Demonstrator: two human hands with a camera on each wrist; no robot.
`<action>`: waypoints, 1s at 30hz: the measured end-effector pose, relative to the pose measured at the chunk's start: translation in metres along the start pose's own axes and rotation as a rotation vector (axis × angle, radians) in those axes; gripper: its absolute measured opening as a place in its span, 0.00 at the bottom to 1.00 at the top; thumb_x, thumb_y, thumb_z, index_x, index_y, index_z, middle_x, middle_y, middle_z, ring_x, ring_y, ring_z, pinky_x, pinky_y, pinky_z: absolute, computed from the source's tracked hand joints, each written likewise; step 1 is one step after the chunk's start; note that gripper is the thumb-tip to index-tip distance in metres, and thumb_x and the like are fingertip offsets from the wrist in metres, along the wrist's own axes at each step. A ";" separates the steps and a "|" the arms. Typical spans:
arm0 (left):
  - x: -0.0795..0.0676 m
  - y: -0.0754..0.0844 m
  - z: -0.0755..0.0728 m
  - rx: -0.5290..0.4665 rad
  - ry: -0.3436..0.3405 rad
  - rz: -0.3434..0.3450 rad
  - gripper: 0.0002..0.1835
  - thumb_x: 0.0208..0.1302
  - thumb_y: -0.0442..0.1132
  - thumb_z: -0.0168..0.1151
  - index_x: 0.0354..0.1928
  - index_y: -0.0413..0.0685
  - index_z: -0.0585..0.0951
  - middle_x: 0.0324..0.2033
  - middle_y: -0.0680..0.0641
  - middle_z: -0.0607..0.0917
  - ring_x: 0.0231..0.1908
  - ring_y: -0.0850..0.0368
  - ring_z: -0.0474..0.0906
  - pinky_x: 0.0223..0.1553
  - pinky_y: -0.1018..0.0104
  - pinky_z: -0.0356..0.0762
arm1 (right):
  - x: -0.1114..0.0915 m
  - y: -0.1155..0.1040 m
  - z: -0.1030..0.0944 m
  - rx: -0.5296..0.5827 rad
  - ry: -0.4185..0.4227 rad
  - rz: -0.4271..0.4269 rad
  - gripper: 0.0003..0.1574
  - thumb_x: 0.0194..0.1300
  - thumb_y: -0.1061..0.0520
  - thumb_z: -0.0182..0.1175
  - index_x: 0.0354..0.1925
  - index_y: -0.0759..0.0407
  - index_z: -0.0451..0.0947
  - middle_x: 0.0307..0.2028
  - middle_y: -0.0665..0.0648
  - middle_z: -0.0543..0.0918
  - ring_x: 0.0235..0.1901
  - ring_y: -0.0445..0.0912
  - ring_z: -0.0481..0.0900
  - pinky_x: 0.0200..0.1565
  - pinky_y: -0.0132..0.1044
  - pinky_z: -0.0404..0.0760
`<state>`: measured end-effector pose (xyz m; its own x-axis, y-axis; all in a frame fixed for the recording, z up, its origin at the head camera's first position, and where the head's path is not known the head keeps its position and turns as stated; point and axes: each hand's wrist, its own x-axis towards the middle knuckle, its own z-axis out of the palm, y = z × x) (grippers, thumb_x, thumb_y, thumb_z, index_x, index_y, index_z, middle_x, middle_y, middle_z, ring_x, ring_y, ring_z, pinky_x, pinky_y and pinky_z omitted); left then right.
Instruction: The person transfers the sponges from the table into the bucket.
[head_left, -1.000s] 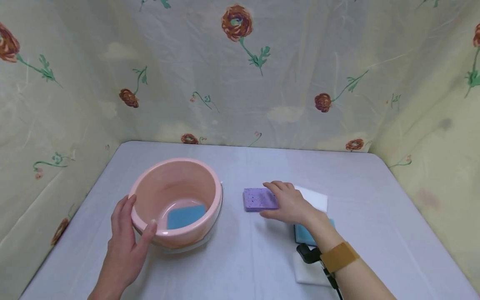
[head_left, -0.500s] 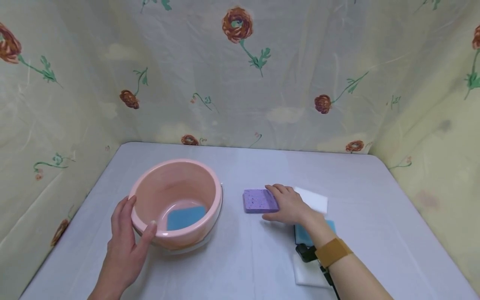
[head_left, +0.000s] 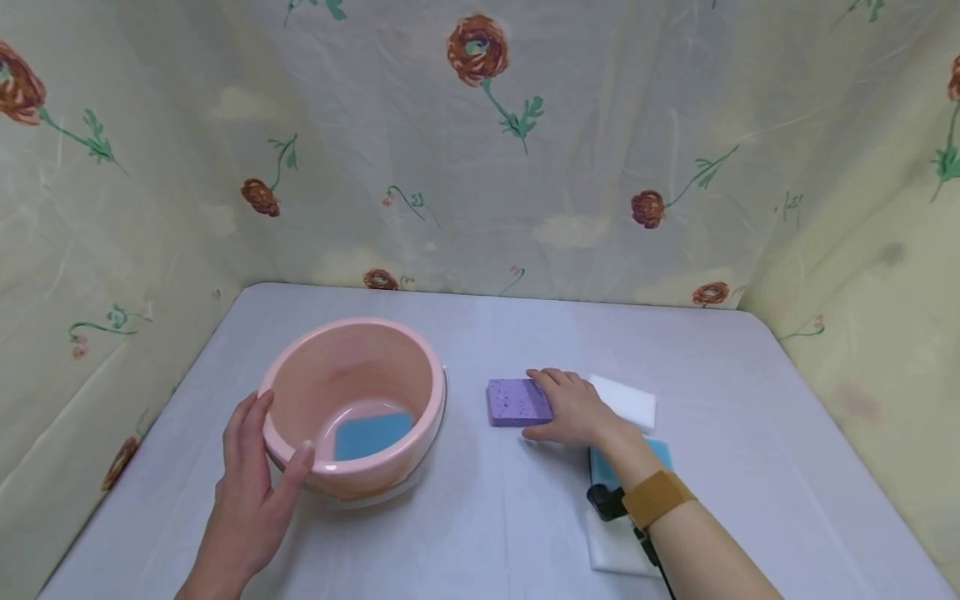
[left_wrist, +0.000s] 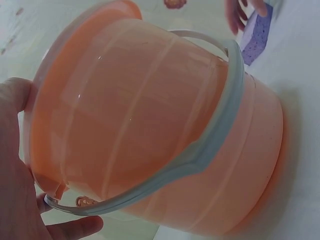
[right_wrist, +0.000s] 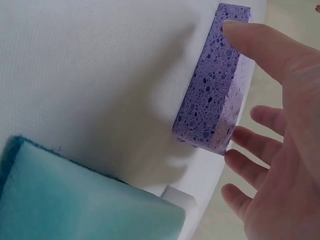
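A pink bucket [head_left: 352, 354] with a grey handle [left_wrist: 220, 132] stands upright on the left half of the table, a blue sponge [head_left: 371, 436] lying flat inside. My left hand [head_left: 249, 492] rests against the bucket's near-left rim, thumb and fingers spread and fairly straight. To the right of the bucket lies a purple sponge [head_left: 517, 402], full of small holes. Over its right end is my right hand [head_left: 573, 410]. In the right wrist view the thumb overlaps one side of that sponge, and the loosely bent fingers are near its end; firm contact cannot be made out.
Right of the purple sponge, partly behind my right arm, lie a white sponge [head_left: 626, 402], a light-blue sponge [right_wrist: 100, 195] with a dark scouring layer, and another white block [head_left: 618, 546]. Flowered curtains [head_left: 570, 100] surround the white-covered table [head_left: 465, 533].
My right hand and forearm have shifted slightly, the wrist moving a little left and nearer the table's front. The purple sponge, the bucket and my left hand stay in place.
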<state>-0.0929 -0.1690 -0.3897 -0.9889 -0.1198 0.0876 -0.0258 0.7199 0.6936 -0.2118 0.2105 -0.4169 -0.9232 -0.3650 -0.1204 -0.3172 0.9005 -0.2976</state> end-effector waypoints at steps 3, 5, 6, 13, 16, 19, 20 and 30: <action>0.000 0.000 0.000 0.000 -0.007 -0.004 0.45 0.74 0.60 0.50 0.80 0.55 0.38 0.78 0.43 0.36 0.69 0.31 0.56 0.60 0.31 0.63 | 0.002 0.001 0.001 -0.013 0.006 0.006 0.55 0.58 0.44 0.72 0.74 0.64 0.61 0.69 0.70 0.66 0.68 0.68 0.62 0.67 0.66 0.58; 0.001 -0.001 0.000 -0.001 -0.012 -0.007 0.45 0.75 0.59 0.50 0.81 0.55 0.38 0.78 0.42 0.36 0.69 0.31 0.56 0.60 0.31 0.63 | 0.003 0.002 0.001 -0.021 0.007 0.011 0.54 0.58 0.44 0.72 0.74 0.64 0.61 0.69 0.70 0.67 0.68 0.67 0.62 0.66 0.66 0.58; 0.001 -0.001 0.000 -0.001 -0.015 -0.008 0.45 0.75 0.59 0.50 0.80 0.54 0.38 0.78 0.42 0.36 0.69 0.31 0.56 0.60 0.30 0.63 | 0.004 0.002 0.002 -0.024 0.005 0.015 0.54 0.58 0.44 0.72 0.74 0.64 0.61 0.69 0.70 0.67 0.68 0.67 0.62 0.66 0.66 0.58; 0.000 -0.002 0.000 0.000 -0.012 -0.002 0.45 0.75 0.59 0.51 0.80 0.55 0.38 0.78 0.42 0.37 0.69 0.31 0.57 0.59 0.30 0.63 | 0.005 0.005 0.004 -0.038 -0.009 0.041 0.54 0.59 0.45 0.72 0.74 0.65 0.61 0.68 0.71 0.67 0.68 0.67 0.62 0.66 0.66 0.59; 0.000 -0.002 0.000 0.000 -0.010 0.002 0.45 0.75 0.58 0.51 0.80 0.55 0.38 0.78 0.41 0.38 0.69 0.31 0.58 0.59 0.30 0.63 | 0.005 0.006 0.005 -0.036 -0.010 0.045 0.53 0.59 0.46 0.72 0.73 0.66 0.62 0.67 0.71 0.68 0.67 0.67 0.64 0.66 0.66 0.60; 0.000 -0.001 0.000 0.002 -0.007 0.007 0.45 0.75 0.58 0.51 0.80 0.54 0.39 0.78 0.41 0.38 0.68 0.31 0.58 0.59 0.30 0.63 | 0.005 0.006 0.006 -0.032 -0.008 0.044 0.52 0.59 0.47 0.72 0.73 0.65 0.63 0.67 0.71 0.69 0.66 0.67 0.65 0.65 0.66 0.61; 0.000 -0.001 0.000 0.002 -0.007 0.007 0.45 0.75 0.58 0.51 0.80 0.54 0.39 0.78 0.41 0.38 0.69 0.31 0.58 0.59 0.30 0.63 | 0.005 0.007 0.006 -0.032 -0.007 0.043 0.51 0.59 0.47 0.72 0.72 0.65 0.63 0.66 0.71 0.69 0.66 0.67 0.65 0.65 0.66 0.61; 0.001 -0.001 0.000 0.000 -0.022 -0.009 0.45 0.75 0.59 0.50 0.80 0.53 0.38 0.78 0.40 0.37 0.68 0.30 0.57 0.59 0.29 0.62 | 0.007 0.009 0.007 0.000 0.003 0.038 0.49 0.59 0.49 0.72 0.72 0.65 0.64 0.65 0.70 0.70 0.64 0.66 0.68 0.64 0.64 0.63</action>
<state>-0.0941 -0.1699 -0.3899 -0.9916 -0.1110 0.0658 -0.0344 0.7187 0.6944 -0.2197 0.2141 -0.4270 -0.9353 -0.3298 -0.1285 -0.2819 0.9136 -0.2930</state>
